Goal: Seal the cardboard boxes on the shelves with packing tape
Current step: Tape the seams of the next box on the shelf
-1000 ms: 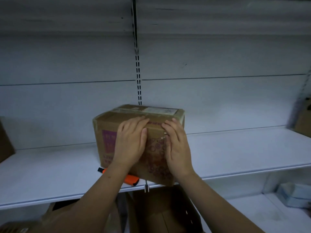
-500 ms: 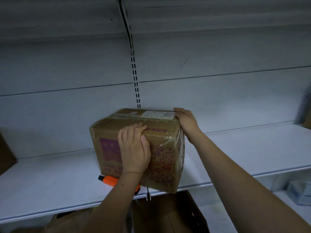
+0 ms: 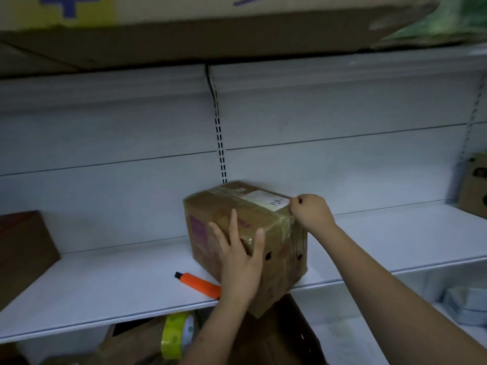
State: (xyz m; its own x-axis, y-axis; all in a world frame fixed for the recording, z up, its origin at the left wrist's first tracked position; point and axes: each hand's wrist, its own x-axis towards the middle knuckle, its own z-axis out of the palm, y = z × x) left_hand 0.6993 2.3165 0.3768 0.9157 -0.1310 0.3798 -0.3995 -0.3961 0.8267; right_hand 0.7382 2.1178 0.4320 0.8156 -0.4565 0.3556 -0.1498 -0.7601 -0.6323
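A brown cardboard box [image 3: 226,206] with clear tape and a white label on top stands on the white shelf [image 3: 105,280], its near corner jutting over the front edge. My left hand [image 3: 241,262] presses flat against its front face, fingers spread. My right hand [image 3: 312,210] is curled into a loose fist against the taped top right edge; I see nothing held in it. A yellow-green roll of packing tape [image 3: 176,335] sits below the shelf, near my left forearm.
An orange utility knife [image 3: 199,283] lies on the shelf just left of the box. Another brown box [image 3: 23,254] stands at the far left, one more [image 3: 474,188] at the far right. A large flat carton [image 3: 184,43] overhangs from the shelf above. Cartons [image 3: 284,338] fill the space below.
The box has turned so its right end faces me more. My left hand's fingers have spread on the front face. My right hand has moved from the top back corner to the top right edge and curled.
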